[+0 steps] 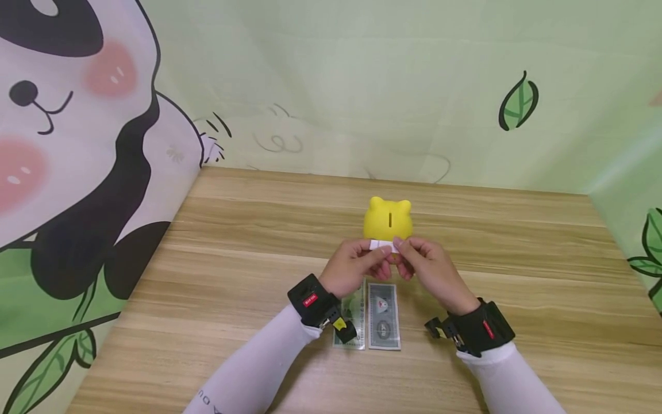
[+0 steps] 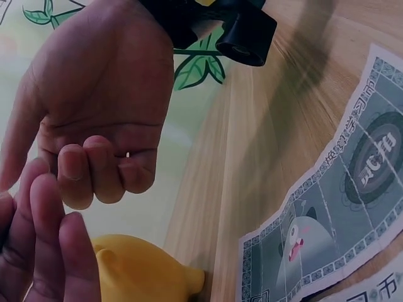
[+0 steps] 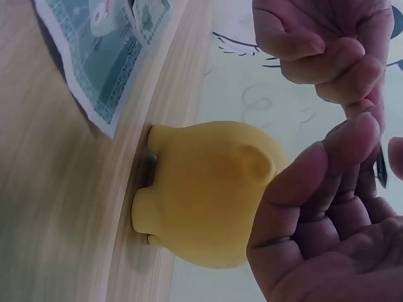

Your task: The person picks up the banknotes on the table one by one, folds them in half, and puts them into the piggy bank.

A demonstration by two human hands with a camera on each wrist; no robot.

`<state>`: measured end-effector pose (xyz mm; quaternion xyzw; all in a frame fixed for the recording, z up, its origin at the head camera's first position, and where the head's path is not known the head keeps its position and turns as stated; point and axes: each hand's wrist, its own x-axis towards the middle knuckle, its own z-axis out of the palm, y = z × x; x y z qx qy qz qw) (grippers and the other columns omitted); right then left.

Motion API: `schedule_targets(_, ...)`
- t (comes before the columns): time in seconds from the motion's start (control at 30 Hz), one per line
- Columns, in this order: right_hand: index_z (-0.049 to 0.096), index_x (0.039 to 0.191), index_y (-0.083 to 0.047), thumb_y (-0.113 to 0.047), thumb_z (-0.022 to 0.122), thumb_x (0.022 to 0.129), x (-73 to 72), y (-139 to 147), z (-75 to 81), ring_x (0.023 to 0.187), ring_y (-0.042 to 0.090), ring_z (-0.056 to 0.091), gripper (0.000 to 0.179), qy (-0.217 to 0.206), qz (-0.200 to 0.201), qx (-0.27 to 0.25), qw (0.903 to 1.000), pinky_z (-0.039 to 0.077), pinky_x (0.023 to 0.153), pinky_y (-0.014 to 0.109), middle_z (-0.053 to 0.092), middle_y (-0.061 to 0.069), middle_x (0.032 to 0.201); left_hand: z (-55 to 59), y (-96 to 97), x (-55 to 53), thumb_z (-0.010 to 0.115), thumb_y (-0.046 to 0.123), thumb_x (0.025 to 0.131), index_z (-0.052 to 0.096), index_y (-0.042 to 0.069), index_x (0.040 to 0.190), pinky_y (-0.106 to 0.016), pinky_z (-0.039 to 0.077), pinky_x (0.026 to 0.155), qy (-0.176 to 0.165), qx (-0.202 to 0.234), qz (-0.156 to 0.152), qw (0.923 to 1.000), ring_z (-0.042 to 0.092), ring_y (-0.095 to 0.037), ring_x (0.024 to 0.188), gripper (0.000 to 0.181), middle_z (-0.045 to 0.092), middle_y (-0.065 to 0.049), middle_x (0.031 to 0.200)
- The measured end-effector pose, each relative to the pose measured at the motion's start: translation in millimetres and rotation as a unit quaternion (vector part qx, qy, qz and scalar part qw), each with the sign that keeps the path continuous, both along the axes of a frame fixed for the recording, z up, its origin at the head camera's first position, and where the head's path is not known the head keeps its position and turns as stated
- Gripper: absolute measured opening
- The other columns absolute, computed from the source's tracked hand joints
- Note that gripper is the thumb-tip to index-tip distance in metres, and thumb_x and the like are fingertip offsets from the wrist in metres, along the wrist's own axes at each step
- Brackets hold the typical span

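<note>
A small folded strip of white paper (image 1: 380, 245) is stretched between both hands in the head view. My left hand (image 1: 354, 265) pinches its left end between thumb and curled fingers. At the other end, my right hand (image 1: 434, 275) pinches it the same way. Just behind the paper stands a yellow piggy bank (image 1: 376, 223), its dark coin slot facing up. Both wrist views show fingers of the two hands close together, with the strip mostly hidden behind them.
On the wooden table (image 1: 248, 230), a grey play banknote (image 1: 384, 330) lies beside a green banknote (image 1: 357, 305), which the left wrist strap partly covers. A printed cloth wall (image 1: 336, 86) with a panda (image 1: 114, 155) rises behind and to the left.
</note>
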<state>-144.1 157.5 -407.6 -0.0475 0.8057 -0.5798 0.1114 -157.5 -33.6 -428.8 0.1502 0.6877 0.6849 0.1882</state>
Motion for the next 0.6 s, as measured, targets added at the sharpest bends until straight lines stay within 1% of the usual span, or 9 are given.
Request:
schedule_targets(0.1, 0.062, 0.088, 0.0, -0.037, 0.052, 0.109, 0.3, -0.8, 0.1, 0.068, 0.014, 0.055, 0.044, 0.009, 0.004, 0.005, 0.9999, 0.048, 0.068, 0.03, 0.056, 0.001, 0.073, -0.5, -0.4, 0.1, 0.058, 0.025, 0.107, 0.072, -0.001, 0.102, -0.03, 0.062, 0.077, 0.002, -0.005, -0.008, 0.9999, 0.066, -0.013, 0.072, 0.03, 0.071, -0.002, 0.078)
schedule_targets(0.17, 0.061, 0.086, -0.001, -0.036, 0.052, 0.109, 0.5, -0.6, -0.5, 0.068, 0.014, 0.054, 0.043, 0.018, 0.005, 0.008, 0.9998, 0.047, 0.068, 0.03, 0.055, 0.0, 0.072, -0.8, 0.1, 0.4, 0.057, 0.025, 0.107, 0.072, -0.001, 0.102, -0.03, 0.062, 0.076, 0.0, -0.004, -0.011, 0.9999, 0.066, -0.013, 0.071, 0.03, 0.071, -0.001, 0.076)
schedule_targets(0.23, 0.06, 0.085, -0.001, -0.035, 0.051, 0.11, 0.8, -0.5, -0.4, 0.068, 0.014, 0.053, 0.043, 0.025, 0.005, 0.009, 0.9996, 0.046, 0.068, 0.032, 0.054, -0.001, 0.071, -1.4, 1.5, 0.5, 0.056, 0.023, 0.108, 0.071, -0.004, 0.102, -0.03, 0.062, 0.076, -0.004, 0.006, -0.014, 0.9999, 0.068, -0.012, 0.07, 0.031, 0.072, -0.003, 0.077)
schedule_targets(0.37, 0.058, 0.083, 0.001, -0.033, 0.051, 0.11, 1.5, -0.9, 0.0, 0.068, 0.015, 0.051, 0.044, 0.031, -0.005, 0.005, 0.9995, 0.043, 0.067, 0.031, 0.051, -0.001, 0.069, -1.5, 4.1, 0.9, 0.049, 0.023, 0.111, 0.068, -0.007, 0.102, -0.031, 0.063, 0.077, -0.008, 0.012, -0.019, 0.9997, 0.071, -0.012, 0.073, 0.036, 0.074, -0.012, 0.084)
schedule_targets(0.4, 0.058, 0.082, 0.002, -0.033, 0.052, 0.11, 1.8, -0.9, 0.1, 0.067, 0.015, 0.05, 0.044, 0.031, -0.009, 0.003, 0.9995, 0.042, 0.066, 0.03, 0.051, 0.0, 0.069, -1.6, 4.3, 0.9, 0.047, 0.024, 0.111, 0.067, -0.007, 0.102, -0.031, 0.063, 0.077, -0.008, 0.01, -0.019, 0.9997, 0.071, -0.012, 0.074, 0.038, 0.074, -0.013, 0.085)
schedule_targets(0.47, 0.057, 0.082, 0.002, -0.033, 0.052, 0.109, 2.2, -1.0, 0.4, 0.067, 0.015, 0.049, 0.045, 0.031, -0.012, 0.001, 0.9994, 0.04, 0.064, 0.029, 0.05, 0.0, 0.069, -1.2, 4.0, 1.1, 0.044, 0.028, 0.112, 0.067, -0.004, 0.1, -0.03, 0.062, 0.077, -0.007, -0.006, -0.011, 0.9999, 0.07, -0.012, 0.074, 0.041, 0.073, -0.011, 0.085)
schedule_targets(0.6, 0.057, 0.082, 0.003, -0.033, 0.052, 0.109, 2.3, -1.0, 0.3, 0.066, 0.016, 0.048, 0.046, 0.033, -0.009, -0.001, 0.9994, 0.038, 0.064, 0.028, 0.049, 0.001, 0.068, -0.4, 2.1, 1.8, 0.042, 0.033, 0.113, 0.066, 0.002, 0.092, -0.031, 0.059, 0.074, 0.004, -0.035, 0.004, 0.9994, 0.064, -0.012, 0.071, 0.044, 0.066, -0.002, 0.077)
